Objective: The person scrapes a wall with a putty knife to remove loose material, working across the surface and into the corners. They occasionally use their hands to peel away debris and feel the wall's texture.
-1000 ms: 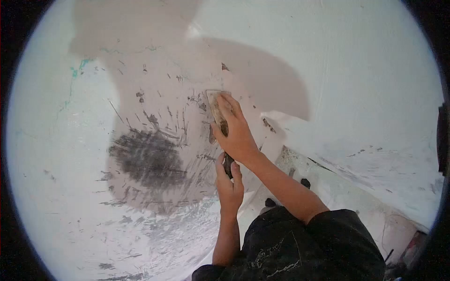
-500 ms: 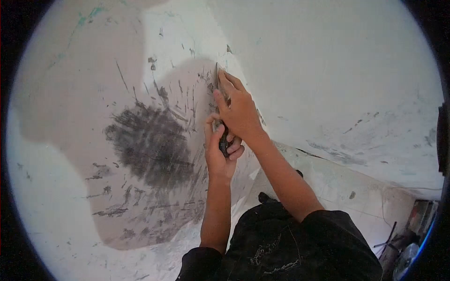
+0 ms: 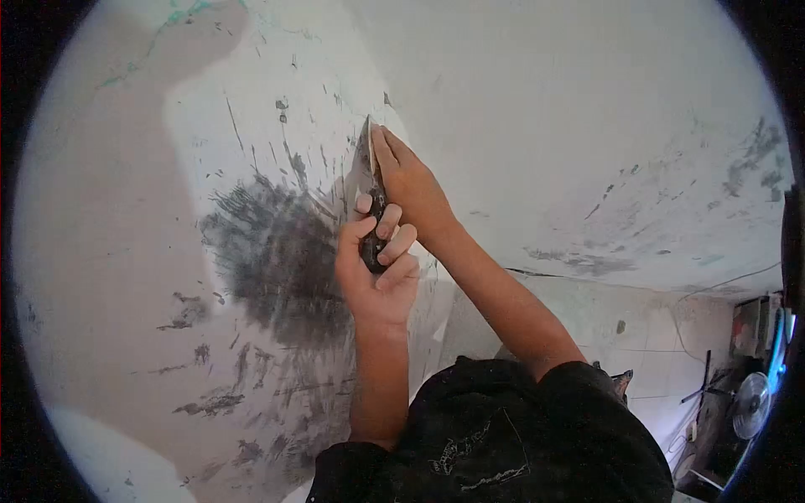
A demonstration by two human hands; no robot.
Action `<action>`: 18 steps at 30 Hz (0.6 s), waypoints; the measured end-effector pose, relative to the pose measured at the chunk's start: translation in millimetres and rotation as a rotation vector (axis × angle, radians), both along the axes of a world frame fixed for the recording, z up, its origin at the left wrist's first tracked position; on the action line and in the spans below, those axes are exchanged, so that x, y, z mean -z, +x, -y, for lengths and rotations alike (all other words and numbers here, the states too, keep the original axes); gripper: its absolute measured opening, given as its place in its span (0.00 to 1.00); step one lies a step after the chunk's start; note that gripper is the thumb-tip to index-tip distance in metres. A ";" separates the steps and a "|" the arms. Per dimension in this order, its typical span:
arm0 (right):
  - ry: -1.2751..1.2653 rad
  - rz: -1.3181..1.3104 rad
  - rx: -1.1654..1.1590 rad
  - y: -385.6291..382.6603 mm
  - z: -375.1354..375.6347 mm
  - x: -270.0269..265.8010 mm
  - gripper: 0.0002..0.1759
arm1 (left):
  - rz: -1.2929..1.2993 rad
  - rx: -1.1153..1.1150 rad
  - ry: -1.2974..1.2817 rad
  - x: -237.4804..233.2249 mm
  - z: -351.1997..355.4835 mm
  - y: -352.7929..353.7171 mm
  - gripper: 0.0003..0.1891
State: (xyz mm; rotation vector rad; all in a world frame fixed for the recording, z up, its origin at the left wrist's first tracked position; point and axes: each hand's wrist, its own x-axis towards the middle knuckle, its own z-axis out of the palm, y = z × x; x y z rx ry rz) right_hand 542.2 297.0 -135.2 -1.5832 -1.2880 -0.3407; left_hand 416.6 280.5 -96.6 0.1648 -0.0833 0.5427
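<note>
A putty knife (image 3: 362,163) with a thin metal blade and a black handle is held up against the wall, its tip pointing up near the corner. My left hand (image 3: 381,272) is closed around the black handle, fingers curled over it. Along the right side of the blade lies my right hand (image 3: 412,189), its straight fingers held together against the metal near the tip. Its thumb is hidden behind the knife. Left of the hands, the wall (image 3: 126,251) bears a large dark patch (image 3: 272,256) with streaks around it.
Another white wall (image 3: 545,109) meets this one at the right, with grey scuffs low down. A fan (image 3: 750,405) stands at the lower right, near a cable (image 3: 677,318) hanging along the wall. Pale tiles (image 3: 654,369) show below.
The putty knife has turned so that more of its blade faces me. My left hand has shifted left, fingers now wrapped over the handle. The view has moved slightly.
</note>
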 end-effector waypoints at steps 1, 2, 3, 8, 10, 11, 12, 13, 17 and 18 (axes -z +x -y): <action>-0.046 -0.052 -0.018 -1.2 0.9 -3.7 0.33 | 0.000 0.003 0.001 -3.4 1.3 1.2 0.05; -0.037 -0.066 -0.028 -2.4 1.5 -6.0 0.34 | 0.016 0.011 -0.021 -6.6 3.0 2.8 0.06; -0.039 -0.070 -0.024 -3.3 1.7 -6.4 0.34 | 0.030 0.020 -0.046 -9.1 4.5 4.0 0.06; -0.133 -0.214 -0.094 5.3 -0.2 -22.9 0.34 | 0.077 0.027 -0.053 -12.3 0.7 17.9 0.08; -0.178 -0.340 -0.130 9.0 -4.3 -23.0 0.29 | 0.079 0.007 -0.081 -11.0 -4.7 24.5 0.07; -0.179 -0.341 -0.126 6.3 -3.2 -17.0 0.29 | 0.078 0.010 -0.084 -12.0 0.7 22.6 0.07; -0.112 -0.289 -0.143 4.6 -3.1 -9.5 0.30 | 0.083 0.002 -0.055 -16.3 9.3 21.2 0.07; -0.044 -0.232 -0.160 6.6 -4.5 -7.4 0.31 | 0.091 -0.006 -0.026 -20.2 16.3 21.5 0.06; -0.152 -0.344 -0.143 14.7 -4.4 -14.8 0.20 | 0.108 0.010 -0.035 -12.5 7.3 30.5 0.05; -0.218 -0.383 -0.120 14.3 -2.5 -25.4 0.19 | 0.150 0.021 -0.052 -12.8 5.0 34.5 0.04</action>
